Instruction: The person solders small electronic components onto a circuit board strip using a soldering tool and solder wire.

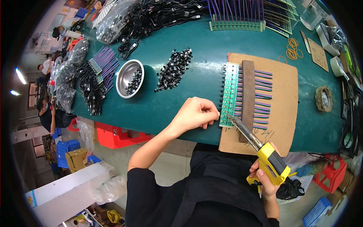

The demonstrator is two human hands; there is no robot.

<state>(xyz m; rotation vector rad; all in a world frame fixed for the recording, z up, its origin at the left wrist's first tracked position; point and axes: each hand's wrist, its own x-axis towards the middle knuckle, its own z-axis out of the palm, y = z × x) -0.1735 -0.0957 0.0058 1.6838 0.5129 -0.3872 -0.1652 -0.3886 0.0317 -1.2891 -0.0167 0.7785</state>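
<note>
My right hand (267, 181) grips a yellow and black soldering gun (273, 162). Its metal barrel slants up and left, and the tip reaches the near end of a green circuit board panel (230, 89). With fingers pinched, my left hand (196, 113) is at the panel's left edge by that tip; a small black component shows partly at the fingertips. Similar black parts line the panel's left edge. A rusty brown metal bar (247, 94) lies across purple, green and black wires (262, 95) that run right from the panel. Under them is a cardboard sheet (285, 98).
A heap of small black components (174, 70) lies on the green table (196, 49), beside a metal bowl (119, 81) holding more. Black cables (159, 19), bagged parts (111, 28) and wired boards (236, 25) sit at the back. Rubber bands (292, 49) and a solder coil (323, 99) are right.
</note>
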